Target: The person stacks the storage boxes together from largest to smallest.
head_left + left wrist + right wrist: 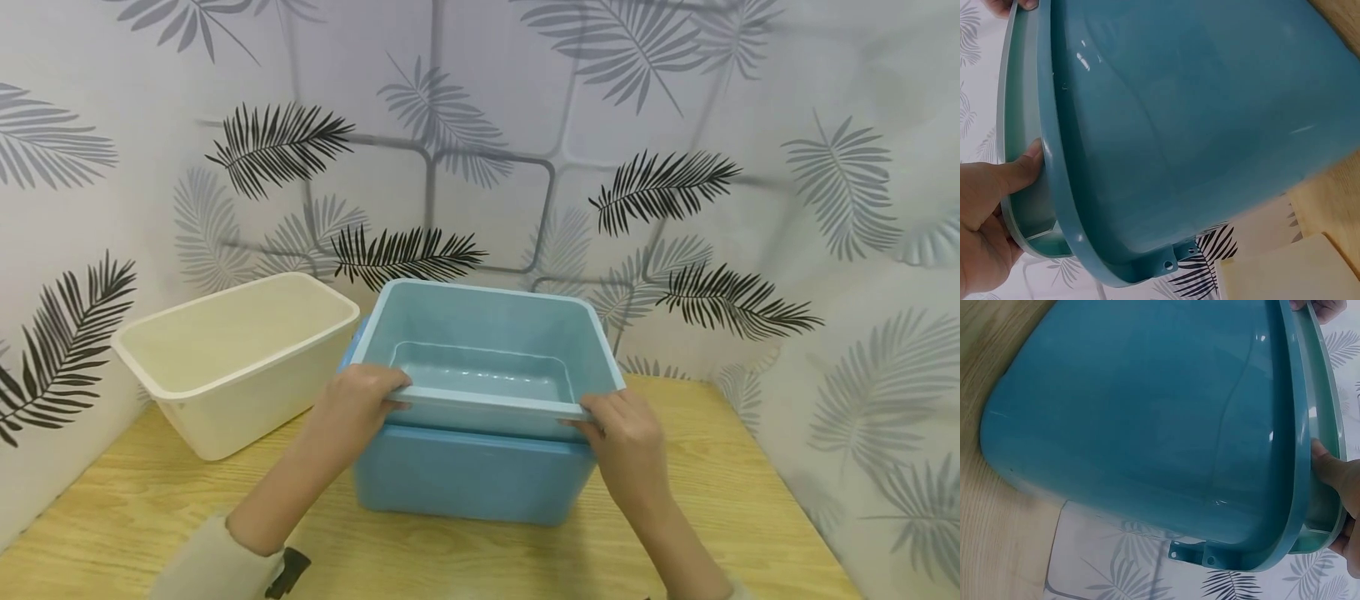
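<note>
A light teal plastic bin [483, 321] sits partly nested inside a darker blue bin [472, 475], its rim standing above the blue one's. At the front left corner my left hand [360, 400] grips the teal rim, thumb on top and fingers beneath. My right hand [628, 437] pinches the same rim at the front right corner. Both wrist views show a gap between the two rims; the left thumb [1025, 165] and the right thumb [1327, 464] lie against the teal bin's outer wall. The teal bin has nothing inside.
A cream bin [258, 392] stands at an angle on the left of the wooden table [675, 500], close to the blue bin. Behind them is a wall [510, 100] with leaf-patterned covering. Small holed tabs [1169, 265] stick out under the blue bin's rim.
</note>
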The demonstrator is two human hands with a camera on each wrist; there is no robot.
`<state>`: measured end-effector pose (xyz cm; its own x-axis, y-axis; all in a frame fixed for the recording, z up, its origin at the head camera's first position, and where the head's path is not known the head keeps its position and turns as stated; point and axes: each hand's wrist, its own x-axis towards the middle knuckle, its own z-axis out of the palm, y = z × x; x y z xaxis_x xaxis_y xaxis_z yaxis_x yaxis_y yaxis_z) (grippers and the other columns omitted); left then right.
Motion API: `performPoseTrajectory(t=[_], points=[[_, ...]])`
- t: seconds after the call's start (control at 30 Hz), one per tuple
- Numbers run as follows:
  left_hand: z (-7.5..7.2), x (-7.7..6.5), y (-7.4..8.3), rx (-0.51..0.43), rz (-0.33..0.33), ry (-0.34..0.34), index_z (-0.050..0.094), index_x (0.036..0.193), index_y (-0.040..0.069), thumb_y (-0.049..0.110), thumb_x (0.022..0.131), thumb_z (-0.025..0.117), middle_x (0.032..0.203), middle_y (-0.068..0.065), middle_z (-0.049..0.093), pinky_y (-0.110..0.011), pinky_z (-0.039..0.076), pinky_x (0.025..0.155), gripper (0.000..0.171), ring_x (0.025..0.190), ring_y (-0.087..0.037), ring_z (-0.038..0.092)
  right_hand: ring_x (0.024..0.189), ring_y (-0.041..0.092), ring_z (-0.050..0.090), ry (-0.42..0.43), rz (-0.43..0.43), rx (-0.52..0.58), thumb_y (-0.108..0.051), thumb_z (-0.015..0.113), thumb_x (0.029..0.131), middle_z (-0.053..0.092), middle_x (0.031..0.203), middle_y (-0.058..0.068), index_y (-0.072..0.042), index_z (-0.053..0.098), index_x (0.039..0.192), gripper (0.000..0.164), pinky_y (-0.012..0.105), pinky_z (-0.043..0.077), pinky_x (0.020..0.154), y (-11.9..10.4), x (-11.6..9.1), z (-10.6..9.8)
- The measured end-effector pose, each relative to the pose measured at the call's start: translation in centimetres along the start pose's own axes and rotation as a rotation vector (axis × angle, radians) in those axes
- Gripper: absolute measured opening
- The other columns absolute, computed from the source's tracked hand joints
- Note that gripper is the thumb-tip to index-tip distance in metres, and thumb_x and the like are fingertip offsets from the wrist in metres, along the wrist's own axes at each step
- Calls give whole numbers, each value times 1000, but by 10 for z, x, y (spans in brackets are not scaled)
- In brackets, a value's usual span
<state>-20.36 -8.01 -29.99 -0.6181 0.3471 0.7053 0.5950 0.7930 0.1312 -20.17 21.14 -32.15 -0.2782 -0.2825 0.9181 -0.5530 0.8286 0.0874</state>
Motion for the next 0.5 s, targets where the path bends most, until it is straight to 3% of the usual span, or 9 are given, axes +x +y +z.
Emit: performPoseTrajectory(t=[0.5], points=[[5,-7,-2,-18,10,-18,66,79,7,10,64,74,76,-3,69,-30,52,68,17,74,-17,65,61,20,55,-46,7,-7,-10,82,50,63,63,5,-2,64,73,30,30,46,56,-1,-7,3]])
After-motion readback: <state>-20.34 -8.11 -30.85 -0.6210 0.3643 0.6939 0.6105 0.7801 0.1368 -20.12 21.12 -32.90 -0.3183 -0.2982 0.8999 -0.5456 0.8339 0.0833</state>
